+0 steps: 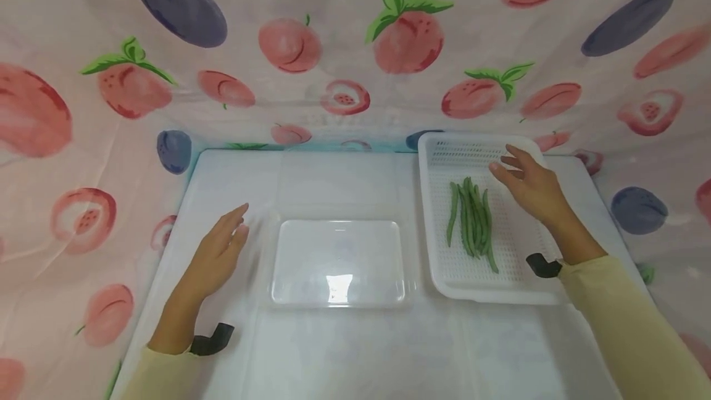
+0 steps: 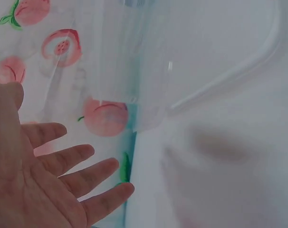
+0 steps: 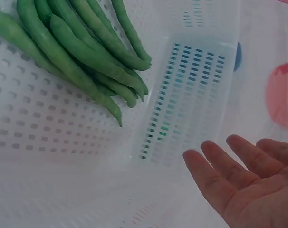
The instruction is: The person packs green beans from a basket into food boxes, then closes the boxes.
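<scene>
Several green beans lie in a loose bundle inside a white perforated plastic basket on the right of the table. Over the basket's right side hovers my right hand, fingers relaxed, holding nothing; in the right wrist view the beans are apart from its fingertips. A clear rectangular plastic container sits at the middle of the table. To its left is my left hand, fingers extended and nothing in it. The left wrist view shows that palm beside the container's blurred edge.
The white table is bordered at the back and sides by a hanging fruit-print cloth. The basket's far end stands close to the cloth. Dark bands sit at both wrists.
</scene>
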`<state>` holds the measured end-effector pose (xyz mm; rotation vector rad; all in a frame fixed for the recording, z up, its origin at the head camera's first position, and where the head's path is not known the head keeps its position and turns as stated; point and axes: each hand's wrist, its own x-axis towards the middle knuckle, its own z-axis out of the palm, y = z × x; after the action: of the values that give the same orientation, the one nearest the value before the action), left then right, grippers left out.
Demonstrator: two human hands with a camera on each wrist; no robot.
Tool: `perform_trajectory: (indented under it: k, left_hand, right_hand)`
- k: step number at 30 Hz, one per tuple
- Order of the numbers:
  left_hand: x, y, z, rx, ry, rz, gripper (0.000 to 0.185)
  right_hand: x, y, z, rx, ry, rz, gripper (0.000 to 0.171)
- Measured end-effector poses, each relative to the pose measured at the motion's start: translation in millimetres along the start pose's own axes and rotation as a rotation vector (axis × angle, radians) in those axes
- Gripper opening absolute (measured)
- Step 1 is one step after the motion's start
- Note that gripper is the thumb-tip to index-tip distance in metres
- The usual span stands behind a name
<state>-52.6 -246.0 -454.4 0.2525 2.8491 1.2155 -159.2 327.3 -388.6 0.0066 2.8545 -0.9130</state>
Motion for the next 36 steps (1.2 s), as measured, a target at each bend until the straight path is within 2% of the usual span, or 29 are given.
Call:
perform_trajectory:
  k: [6,10,13,18,21,27,36]
  left_hand:
    - [-13.9,1.7,17.8,-0.101,-0.013,-0.115,0.055]
    - [-20.8,1.7,28.3,-0.198,-0.035,-0.197,0.058]
    - [-23.8,2.5,36.1,-0.275,-0.046,-0.283,0.063]
    - [-25.7,4.8,46.9,-0.397,-0.025,-0.408,0.070]
    - [-26.3,5.4,50.9,-0.447,-0.004,-0.424,0.069]
    - [-25.4,6.7,56.7,-0.510,0.034,-0.401,0.063]
    - [-21.1,5.8,64.2,-0.589,0.048,-0.433,0.062]
  right_hand:
    - [11,10,5,0.156,-0.086,0.085,0.088]
    - [17,14,10,0.261,-0.138,0.106,0.088]
    - [21,19,11,0.339,-0.182,0.117,0.085]
    - [28,27,12,0.395,-0.238,0.142,0.085]
    - [31,30,15,0.401,-0.275,0.159,0.086]
    - [36,35,23,0.459,-0.340,0.211,0.082]
    - [42,41,33,0.409,-0.346,0.256,0.080]
